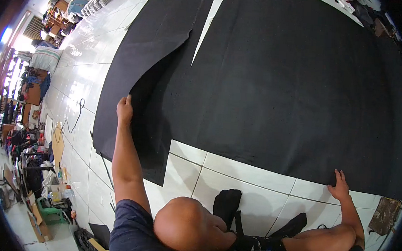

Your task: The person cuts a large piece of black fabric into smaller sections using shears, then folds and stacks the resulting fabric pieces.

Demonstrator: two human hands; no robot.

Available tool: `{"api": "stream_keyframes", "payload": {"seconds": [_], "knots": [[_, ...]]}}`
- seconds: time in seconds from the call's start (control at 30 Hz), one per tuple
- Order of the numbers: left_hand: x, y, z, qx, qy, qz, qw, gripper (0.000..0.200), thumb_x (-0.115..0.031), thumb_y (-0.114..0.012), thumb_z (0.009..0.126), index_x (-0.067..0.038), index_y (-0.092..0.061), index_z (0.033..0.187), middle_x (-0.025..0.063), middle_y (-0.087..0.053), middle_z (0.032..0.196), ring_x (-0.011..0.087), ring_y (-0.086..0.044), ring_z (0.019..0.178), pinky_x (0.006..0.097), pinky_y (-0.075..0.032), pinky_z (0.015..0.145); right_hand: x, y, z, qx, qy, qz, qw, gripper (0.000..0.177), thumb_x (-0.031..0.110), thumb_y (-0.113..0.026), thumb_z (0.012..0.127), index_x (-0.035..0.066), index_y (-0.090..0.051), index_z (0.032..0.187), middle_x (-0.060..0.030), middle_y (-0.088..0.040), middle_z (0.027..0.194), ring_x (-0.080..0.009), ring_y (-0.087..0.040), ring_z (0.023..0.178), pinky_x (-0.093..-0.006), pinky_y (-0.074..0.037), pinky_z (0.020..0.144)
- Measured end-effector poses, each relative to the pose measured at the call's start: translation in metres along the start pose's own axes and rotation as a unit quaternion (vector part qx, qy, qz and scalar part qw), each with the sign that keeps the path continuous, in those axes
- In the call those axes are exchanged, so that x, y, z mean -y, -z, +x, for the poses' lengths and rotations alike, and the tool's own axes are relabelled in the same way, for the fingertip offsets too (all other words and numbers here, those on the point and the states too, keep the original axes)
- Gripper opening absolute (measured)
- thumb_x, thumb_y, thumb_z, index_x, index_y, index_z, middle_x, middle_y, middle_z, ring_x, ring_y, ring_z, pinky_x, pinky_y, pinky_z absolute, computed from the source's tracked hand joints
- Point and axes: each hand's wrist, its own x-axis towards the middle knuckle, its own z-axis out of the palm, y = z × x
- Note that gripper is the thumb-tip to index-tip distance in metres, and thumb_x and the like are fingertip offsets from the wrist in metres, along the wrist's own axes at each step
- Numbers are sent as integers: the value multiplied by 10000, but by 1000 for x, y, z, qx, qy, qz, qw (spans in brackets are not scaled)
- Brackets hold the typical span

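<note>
Large black sheet material (286,84) covers much of the floor in front of me. On its left lies a narrower black sheet (144,44), whose inner edge curls up and casts a shadow beneath. My left hand (125,110) is closed on that raised edge, thumb and fingers pinching it. At the near right, my right hand (339,185) rests with fingers spread at the large sheet's front edge, its fingertips on the black surface. A narrow wedge of white floor shows between the two sheets at the far end.
White glossy tiles (244,174) lie under the sheets and my feet in black socks (227,205). A thin dark cable (75,118) runs over the floor at left. Piled goods (28,161), a green stool (52,212) and a brown block (385,215) stand around the edges.
</note>
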Motion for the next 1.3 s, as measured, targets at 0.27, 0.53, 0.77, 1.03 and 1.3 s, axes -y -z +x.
{"api": "stream_keyframes", "payload": {"seconds": [0.27,0.53,0.77,1.03,1.3], "knots": [[-187,-32,-106,162,-144,-167,962,330,-286,-582,999,19,-662,1097,138,-690,951,197,-613,936,352,-474,873,46,80,-9,29,40,-66,997,704,509,-681,871,58,-514,1385,-215,-503,1414,-369,-511,1295,-475,-430,1065],[-201,-79,-311,543,-101,-245,797,329,-315,-533,1038,-11,-642,1100,84,-645,1000,176,-584,967,362,-480,905,242,125,-1,113,233,-45,965,722,692,-483,924,44,-673,1179,-178,-699,1082,-322,-660,1052,-444,-517,882],[-127,-49,-373,642,50,-335,688,388,-348,-591,1013,9,-668,1146,83,-687,1035,214,-637,970,368,-504,897,312,-48,19,23,174,414,893,523,400,-733,884,2,-567,1179,-122,-665,768,-231,-661,712,-378,-517,681],[34,-11,-229,-22,35,150,988,550,-379,-681,890,18,-579,1257,255,-555,1334,402,-534,1225,458,-445,1002,291,-79,2,-102,143,453,874,485,70,-679,780,43,-480,1221,-131,-672,858,-215,-660,746,-365,-512,707],[37,15,-185,276,249,246,895,903,-629,-669,813,-10,-447,1431,236,-518,1416,387,-509,1309,468,-419,1071,264,-120,19,-45,74,538,839,416,98,-676,859,43,-463,1212,-51,-562,792,-142,-550,681,-302,-444,597]]}}
